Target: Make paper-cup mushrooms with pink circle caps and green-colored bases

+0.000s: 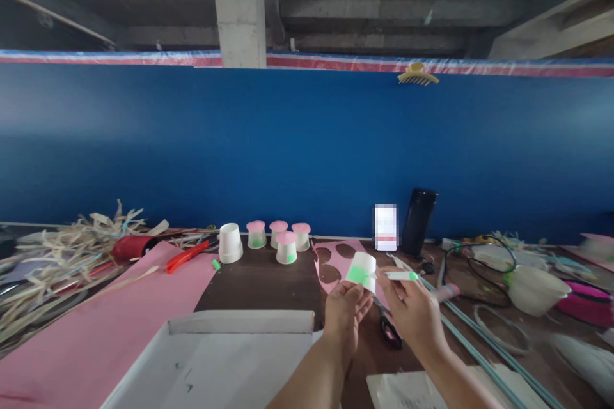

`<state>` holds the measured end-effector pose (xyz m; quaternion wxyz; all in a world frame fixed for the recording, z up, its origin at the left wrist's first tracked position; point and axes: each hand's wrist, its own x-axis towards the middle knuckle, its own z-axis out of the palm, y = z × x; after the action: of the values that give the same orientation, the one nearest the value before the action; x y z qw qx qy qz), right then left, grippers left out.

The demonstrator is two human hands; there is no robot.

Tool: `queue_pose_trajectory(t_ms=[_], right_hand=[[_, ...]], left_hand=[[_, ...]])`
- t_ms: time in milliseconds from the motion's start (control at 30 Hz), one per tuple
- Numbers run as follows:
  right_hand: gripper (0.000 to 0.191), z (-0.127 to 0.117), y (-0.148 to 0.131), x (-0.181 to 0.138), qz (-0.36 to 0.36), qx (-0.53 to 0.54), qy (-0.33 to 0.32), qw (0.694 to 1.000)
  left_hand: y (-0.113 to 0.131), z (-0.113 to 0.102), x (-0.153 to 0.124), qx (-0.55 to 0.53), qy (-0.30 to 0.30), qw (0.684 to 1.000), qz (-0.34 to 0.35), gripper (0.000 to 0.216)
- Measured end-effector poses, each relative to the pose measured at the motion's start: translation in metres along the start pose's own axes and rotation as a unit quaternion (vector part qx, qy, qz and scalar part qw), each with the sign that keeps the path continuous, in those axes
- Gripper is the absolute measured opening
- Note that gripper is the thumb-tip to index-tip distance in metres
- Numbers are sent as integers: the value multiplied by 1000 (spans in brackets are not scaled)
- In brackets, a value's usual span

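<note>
My left hand pinches a small white paper cup held upside down, with a green patch on its side. My right hand grips a white marker with a green tip, its point next to the cup. Behind them on the dark table lie a pink sheet with round holes cut out and black scissors. Further back stand several upturned cups with pink tops and one plain white cup.
A large pink sheet and an open white box lie at the front left. Straw strips and red pliers are on the left. A black cylinder, cables, a white bowl and thin rods are on the right. A blue wall rises behind.
</note>
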<state>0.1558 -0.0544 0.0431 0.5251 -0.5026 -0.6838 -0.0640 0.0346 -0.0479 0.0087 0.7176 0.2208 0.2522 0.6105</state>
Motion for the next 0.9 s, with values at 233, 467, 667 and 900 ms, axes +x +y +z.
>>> queue_pose_trajectory(t_ms=[233,467,667,900], right_hand=[[24,1,2,1,-5,9,-17,1000],[22,0,3,-3,10,-12,-5,1000],[24,1,0,1,-15,-13,8,1000],[23,1,3,1,-10,-12,6,1000]], left_hand=[[-1,-1,2,-5,7,1000,2,37],[-2,-2,1,-8,-5,1000,8,31],[0,0,0,-5,0,1000,5,35],[-1,0,1,-7,1,1000,2,34]])
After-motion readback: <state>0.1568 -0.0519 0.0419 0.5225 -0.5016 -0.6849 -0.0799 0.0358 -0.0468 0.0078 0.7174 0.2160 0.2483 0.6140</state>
